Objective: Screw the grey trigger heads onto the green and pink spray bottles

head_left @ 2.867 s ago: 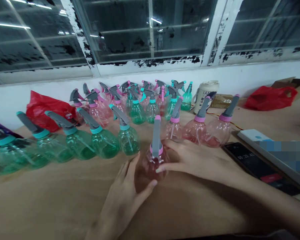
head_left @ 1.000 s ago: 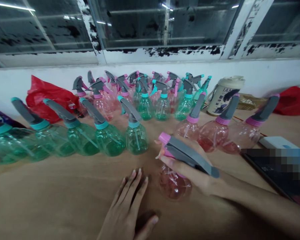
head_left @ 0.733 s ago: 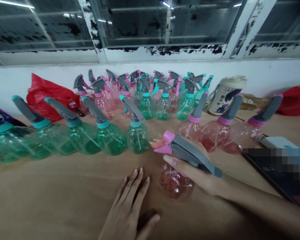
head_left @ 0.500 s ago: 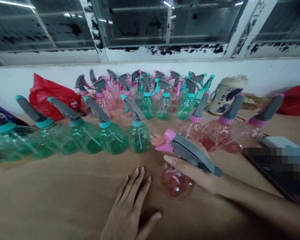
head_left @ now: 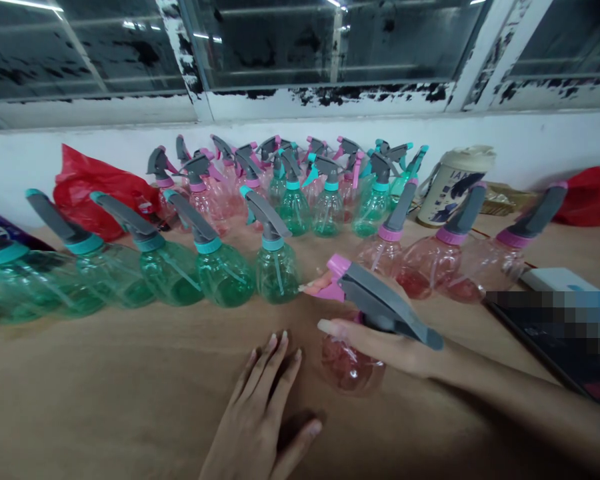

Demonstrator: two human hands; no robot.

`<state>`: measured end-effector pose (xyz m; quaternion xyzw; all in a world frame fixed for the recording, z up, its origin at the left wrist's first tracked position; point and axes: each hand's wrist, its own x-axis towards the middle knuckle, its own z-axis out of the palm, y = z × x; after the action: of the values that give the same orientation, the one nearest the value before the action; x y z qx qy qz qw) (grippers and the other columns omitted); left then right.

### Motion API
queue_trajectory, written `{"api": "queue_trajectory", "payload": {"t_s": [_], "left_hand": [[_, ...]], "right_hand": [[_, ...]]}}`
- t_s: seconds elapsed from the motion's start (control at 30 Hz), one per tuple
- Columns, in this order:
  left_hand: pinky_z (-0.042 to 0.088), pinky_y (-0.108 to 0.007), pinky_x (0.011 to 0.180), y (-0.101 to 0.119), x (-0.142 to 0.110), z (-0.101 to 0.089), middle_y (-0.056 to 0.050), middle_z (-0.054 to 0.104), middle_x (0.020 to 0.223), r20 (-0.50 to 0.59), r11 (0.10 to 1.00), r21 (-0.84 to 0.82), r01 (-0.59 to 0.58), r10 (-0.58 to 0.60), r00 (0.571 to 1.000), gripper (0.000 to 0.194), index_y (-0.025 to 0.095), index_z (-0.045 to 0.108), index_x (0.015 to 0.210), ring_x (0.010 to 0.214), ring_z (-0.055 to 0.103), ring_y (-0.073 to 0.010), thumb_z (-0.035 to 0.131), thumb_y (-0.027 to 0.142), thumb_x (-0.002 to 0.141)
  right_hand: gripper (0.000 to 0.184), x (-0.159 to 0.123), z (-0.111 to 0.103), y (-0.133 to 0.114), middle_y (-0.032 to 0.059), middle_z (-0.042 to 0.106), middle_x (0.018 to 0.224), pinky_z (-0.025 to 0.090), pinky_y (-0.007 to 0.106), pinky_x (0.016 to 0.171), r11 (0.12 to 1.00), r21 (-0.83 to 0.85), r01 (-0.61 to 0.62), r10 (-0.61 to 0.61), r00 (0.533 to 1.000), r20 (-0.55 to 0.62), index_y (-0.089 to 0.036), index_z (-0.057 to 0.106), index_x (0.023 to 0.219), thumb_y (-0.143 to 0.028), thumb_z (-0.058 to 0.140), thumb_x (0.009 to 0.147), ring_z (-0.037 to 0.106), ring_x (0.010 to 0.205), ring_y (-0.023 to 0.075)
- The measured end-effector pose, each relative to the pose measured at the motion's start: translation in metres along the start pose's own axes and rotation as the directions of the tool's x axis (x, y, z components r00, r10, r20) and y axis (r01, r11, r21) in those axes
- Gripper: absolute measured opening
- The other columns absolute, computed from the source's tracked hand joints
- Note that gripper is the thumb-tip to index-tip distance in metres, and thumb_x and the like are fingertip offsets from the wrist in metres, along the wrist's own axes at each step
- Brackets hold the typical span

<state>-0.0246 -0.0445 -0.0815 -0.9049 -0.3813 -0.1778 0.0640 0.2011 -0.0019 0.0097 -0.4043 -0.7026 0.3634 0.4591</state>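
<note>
left fingers came off the pink bottle, spread; right fingers wrap its neck

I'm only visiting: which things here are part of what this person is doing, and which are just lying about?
Part of the work, it seems:
pink spray bottle, held in the right hand
green spray bottles, front left
other pink bottles, front right
probably the back bottles

Apparently just lying about:
left red bag
right red bag
cream tumbler
phone
</note>
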Motion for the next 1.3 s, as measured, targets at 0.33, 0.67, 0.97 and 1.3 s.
{"api": "queue_trajectory", "payload": {"t_s": [0.33, 0.67, 0.97, 1.3], "left_hand": [[0.037, -0.048, 0.106, 0.0019, 0.0024, -0.0024, -0.016, 0.038, 0.148, -0.007, 1.000, 0.004, -0.004, 0.004, 1.000, 0.069, 0.010, 0.033, 0.144, 0.134, 0.038, -0.0327, 0.056, 0.043, 0.088], [0.038, -0.048, 0.106, 0.0002, 0.0016, 0.0006, -0.016, 0.036, 0.149, -0.029, 0.999, 0.028, -0.028, 0.029, 0.999, 0.064, 0.009, 0.035, 0.143, 0.135, 0.036, -0.0321, 0.053, 0.042, 0.091], [0.037, -0.047, 0.106, 0.0014, 0.0011, -0.0011, -0.015, 0.036, 0.150, -0.028, 0.999, 0.040, -0.016, 0.017, 0.999, 0.065, 0.010, 0.035, 0.144, 0.135, 0.036, -0.0310, 0.054, 0.041, 0.090], [0.039, -0.048, 0.105, -0.0014, 0.0023, 0.0010, -0.015, 0.037, 0.149, -0.028, 0.999, 0.023, -0.036, 0.037, 0.999, 0.064, 0.010, 0.036, 0.143, 0.134, 0.037, -0.0316, 0.054, 0.041, 0.090]], "right_hand": [[0.021, 0.0024, 0.0037, -0.0005, -0.0056, 0.056, 0.060, 0.046, 0.026, 0.051, 0.994, -0.103, 0.043, -0.051, 0.996, -0.071, -0.023, 0.055, 0.070, -0.039, 0.066, 0.079, 0.052, 0.051, 0.0112], [0.027, -0.0022, 0.0078, 0.0024, 0.0025, 0.071, 0.095, 0.055, 0.030, 0.071, 0.991, 0.037, 0.131, -0.124, 0.981, -0.151, -0.025, 0.066, 0.105, -0.031, 0.067, 0.079, 0.068, 0.083, 0.0188], [0.009, -0.0036, 0.0065, 0.0061, -0.0067, 0.056, 0.070, 0.046, 0.022, 0.058, 0.978, -0.086, 0.189, -0.201, 0.968, -0.153, -0.023, 0.061, 0.090, -0.024, 0.066, 0.082, 0.053, 0.060, 0.0083], [0.008, -0.0024, 0.0063, 0.0069, -0.0066, 0.055, 0.070, 0.045, 0.023, 0.058, 0.981, -0.070, 0.180, -0.189, 0.970, -0.153, -0.023, 0.060, 0.087, -0.021, 0.065, 0.082, 0.052, 0.060, 0.0086]]}}
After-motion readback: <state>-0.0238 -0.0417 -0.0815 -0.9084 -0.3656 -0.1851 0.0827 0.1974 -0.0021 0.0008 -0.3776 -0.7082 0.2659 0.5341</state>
